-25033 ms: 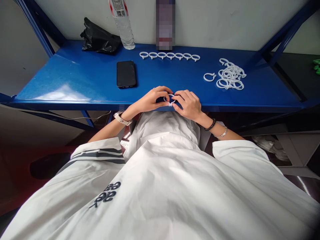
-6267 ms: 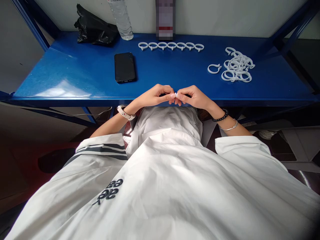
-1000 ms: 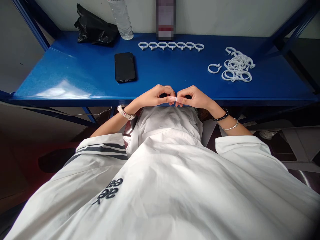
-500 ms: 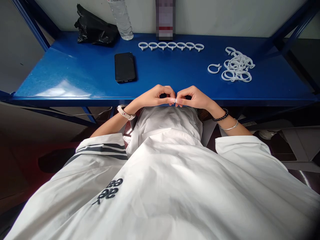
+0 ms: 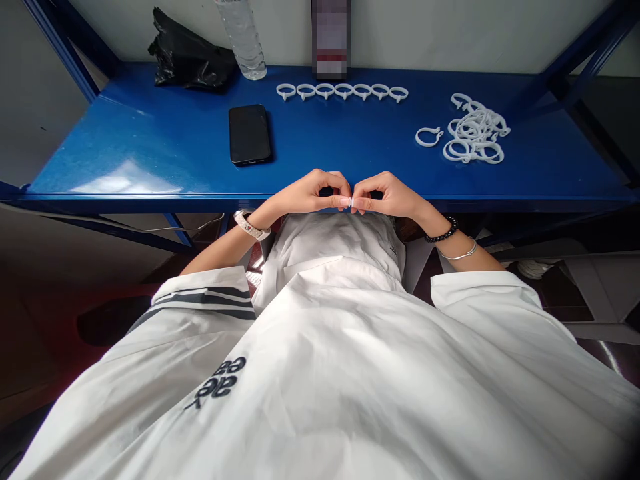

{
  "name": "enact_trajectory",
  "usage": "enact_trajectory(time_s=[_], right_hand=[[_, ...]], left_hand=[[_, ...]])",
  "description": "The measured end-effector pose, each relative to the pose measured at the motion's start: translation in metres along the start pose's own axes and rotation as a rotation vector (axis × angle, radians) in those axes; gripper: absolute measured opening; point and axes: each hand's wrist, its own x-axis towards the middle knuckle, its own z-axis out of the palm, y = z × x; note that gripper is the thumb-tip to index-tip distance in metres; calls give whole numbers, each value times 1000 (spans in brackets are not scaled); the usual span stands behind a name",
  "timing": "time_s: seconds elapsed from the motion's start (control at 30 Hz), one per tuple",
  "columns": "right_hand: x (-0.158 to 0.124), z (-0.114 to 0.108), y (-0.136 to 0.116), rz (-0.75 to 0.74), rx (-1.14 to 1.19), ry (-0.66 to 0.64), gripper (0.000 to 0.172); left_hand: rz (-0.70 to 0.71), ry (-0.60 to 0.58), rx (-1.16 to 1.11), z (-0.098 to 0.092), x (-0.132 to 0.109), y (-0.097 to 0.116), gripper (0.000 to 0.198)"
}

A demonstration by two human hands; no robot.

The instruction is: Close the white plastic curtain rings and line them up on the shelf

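At the table's front edge, my left hand (image 5: 316, 190) and my right hand (image 5: 389, 193) meet with thumbs and fingers pinched together. Between the fingertips they grip a white plastic ring (image 5: 351, 202); only a small bit of it shows, the rest being hidden by the fingers. Several white plastic rings with small tabs (image 5: 345, 97) stand in a straight row farther back, tabs towards me. To the right lies a jumbled pile of similar rings (image 5: 475, 125). One loose open ring (image 5: 427, 145) rests just left of that pile.
A black phone (image 5: 249, 135) lies on the blue table (image 5: 165, 147), left of my hands. Along the back wall are a black plastic bag (image 5: 193, 63), a clear water bottle (image 5: 244, 43) and a blurred upright box (image 5: 331, 40). Blue frame posts (image 5: 583, 47) rise at both sides.
Both hands keep the same place and pinch. At most the fingertips have shifted very slightly around the white ring; the rings on the table have not moved.
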Motion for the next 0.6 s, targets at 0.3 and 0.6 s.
enact_trajectory(time_s=[0.3,0.6], right_hand=[[0,0,-1,13,5,0,56],[0,2,-2,15,32,18,56]], left_hand=[[12,-1,-4,0,0,-1,58],[-2,-7,-2,0,0,2,59]])
